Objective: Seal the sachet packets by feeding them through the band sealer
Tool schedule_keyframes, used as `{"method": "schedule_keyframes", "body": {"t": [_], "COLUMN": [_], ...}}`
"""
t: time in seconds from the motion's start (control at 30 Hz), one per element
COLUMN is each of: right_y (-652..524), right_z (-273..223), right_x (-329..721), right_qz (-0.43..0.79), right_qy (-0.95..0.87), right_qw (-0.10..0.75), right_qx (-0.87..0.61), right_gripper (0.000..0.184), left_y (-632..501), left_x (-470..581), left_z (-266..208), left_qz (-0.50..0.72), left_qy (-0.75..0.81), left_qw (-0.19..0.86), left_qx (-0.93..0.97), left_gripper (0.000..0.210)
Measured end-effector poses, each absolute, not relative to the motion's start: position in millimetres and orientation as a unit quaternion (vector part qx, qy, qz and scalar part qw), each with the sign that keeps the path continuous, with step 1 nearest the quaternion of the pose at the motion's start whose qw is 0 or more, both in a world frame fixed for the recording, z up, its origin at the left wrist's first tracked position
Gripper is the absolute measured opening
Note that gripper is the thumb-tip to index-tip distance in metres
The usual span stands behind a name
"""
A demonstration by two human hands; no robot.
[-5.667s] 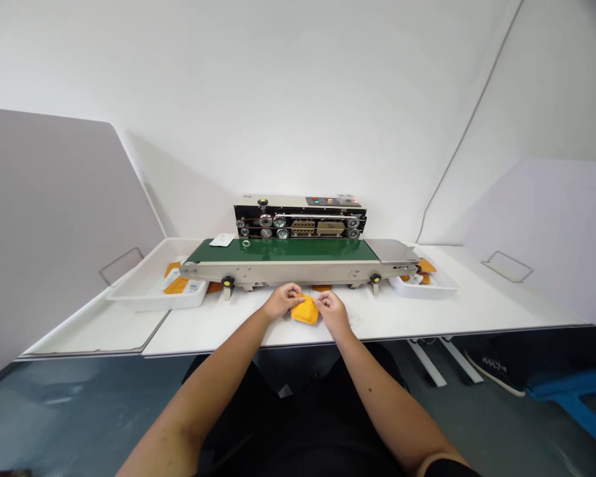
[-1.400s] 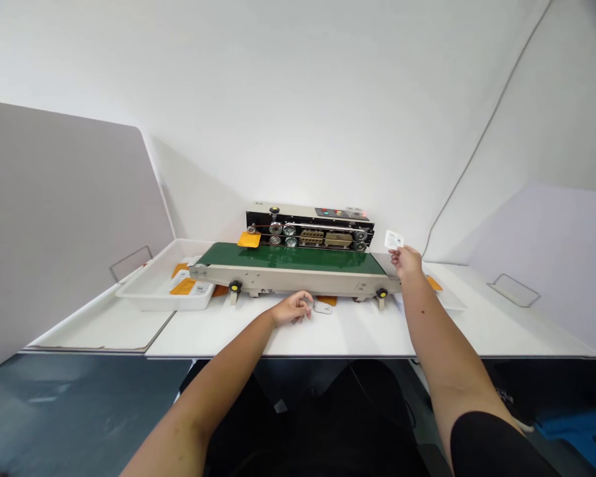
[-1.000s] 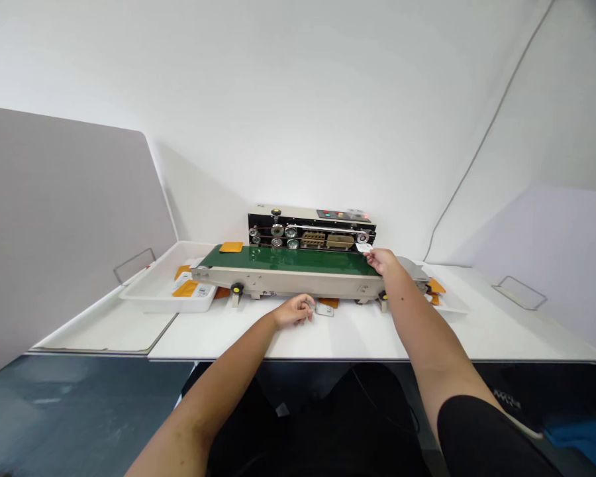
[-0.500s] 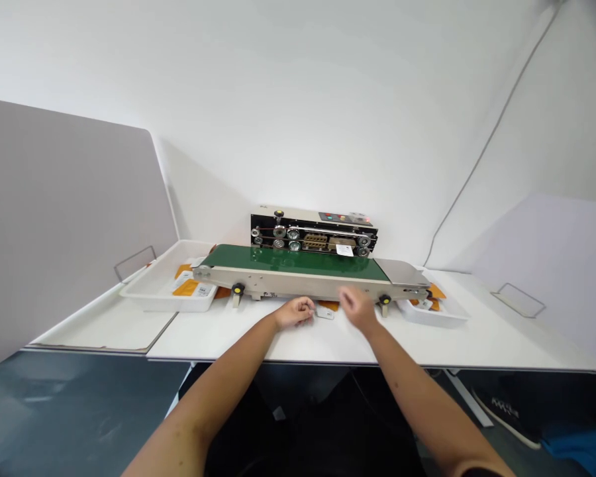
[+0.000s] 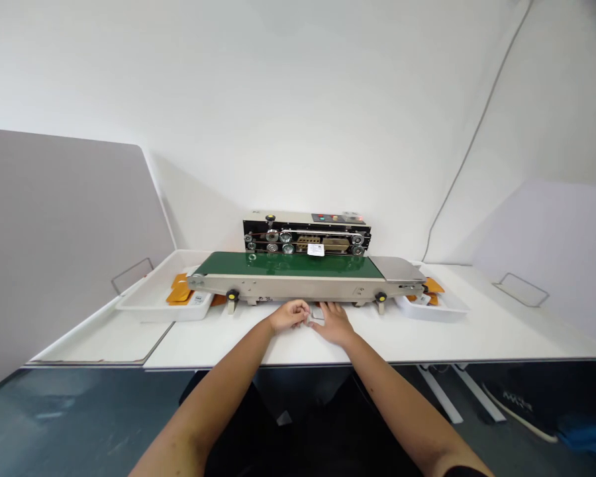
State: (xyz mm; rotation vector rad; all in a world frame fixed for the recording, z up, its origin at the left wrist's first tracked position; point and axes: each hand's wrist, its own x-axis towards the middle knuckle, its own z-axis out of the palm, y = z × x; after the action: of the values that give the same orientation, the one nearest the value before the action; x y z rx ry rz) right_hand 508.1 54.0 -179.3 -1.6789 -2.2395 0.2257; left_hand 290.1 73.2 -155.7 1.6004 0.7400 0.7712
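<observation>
Hands, left hand (image 5: 289,314) and right hand (image 5: 334,321), apparently pinch small clear packet (image 5: 316,317) on table (image 5: 427,331).

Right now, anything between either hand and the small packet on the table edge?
Nothing visible. The left hand and right hand both sit at the small white packet, fingers touching or nearly so. The sealer's conveyor lies behind it, not between.

Both forearms reach up from the lower frame and meet at centre; the left hand (image 5: 289,314) is loosely curled, the right hand (image 5: 334,321) flatter, fingertips nearly touching.
</observation>
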Motion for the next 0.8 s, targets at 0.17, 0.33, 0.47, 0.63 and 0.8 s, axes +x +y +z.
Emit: {"method": "schedule_keyframes", "body": {"t": [0.17,0.33,0.47,0.63,0.8], "right_y": [56,40,32,31,27], "right_z": [-172,-170,-167,-164,-158], "right_x": [505,512,517,522,525], "right_qz": [0.068,0.067,0.119,0.197,0.241], "right_qy": [-0.805,-0.862,-0.905,-0.910,-0.893], "right_qw": [0.190,0.239,0.250,0.267,0.292], "right_qx": [-0.558,-0.442,-0.323,-0.250,-0.244], "right_gripper": [0.066,0.045,0.041,0.035,0.028], "left_y": [73,69,64,55,55], "left_x": [292,294,291,289,294], "left_z": [-155,-155,-152,-143,-140], "left_qz": [0.333,0.338,0.345,0.297,0.250], "left_qy": [0.313,0.330,0.360,0.396,0.326], "left_qw": [0.570,0.551,0.406,0.167,0.189], "left_qx": [0.682,0.688,0.766,0.853,0.892], "left_gripper": [0.043,0.041,0.028,0.016,0.041]}}
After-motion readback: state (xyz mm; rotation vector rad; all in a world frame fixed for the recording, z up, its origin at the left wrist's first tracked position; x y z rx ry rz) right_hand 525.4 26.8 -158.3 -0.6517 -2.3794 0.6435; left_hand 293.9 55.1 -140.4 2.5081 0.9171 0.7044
